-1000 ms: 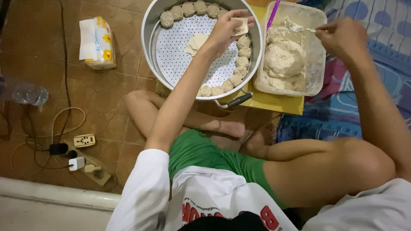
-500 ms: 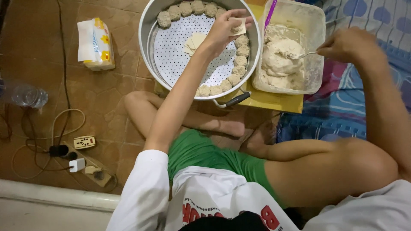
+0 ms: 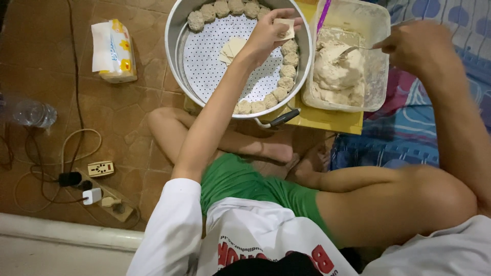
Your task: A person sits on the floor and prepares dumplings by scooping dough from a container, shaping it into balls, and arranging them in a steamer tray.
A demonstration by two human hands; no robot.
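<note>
My left hand (image 3: pixel 267 31) hovers over a round metal steamer pan (image 3: pixel 176 61) and holds a small square dumpling wrapper (image 3: pixel 284 28). Several formed dumplings (image 3: pixel 286 71) line the pan's rim, and a few spare wrappers (image 3: pixel 230 49) lie on its perforated tray. My right hand (image 3: pixel 411 45) grips a metal spoon (image 3: pixel 353 49) whose bowl digs into pale filling paste (image 3: pixel 335 71) inside a clear plastic tub (image 3: pixel 376 76).
A tissue pack (image 3: pixel 113 51) and a plastic bottle (image 3: pixel 30 112) lie on the brown tiled floor at left, with a power strip (image 3: pixel 105 197) and cables. A patterned blue mat (image 3: pixel 409 128) is at right. My crossed legs sit below the pan.
My right hand dipped the spoon from the tub's top edge into the filling and now lifts slightly. My left hand stays over the pan with the wrapper.
</note>
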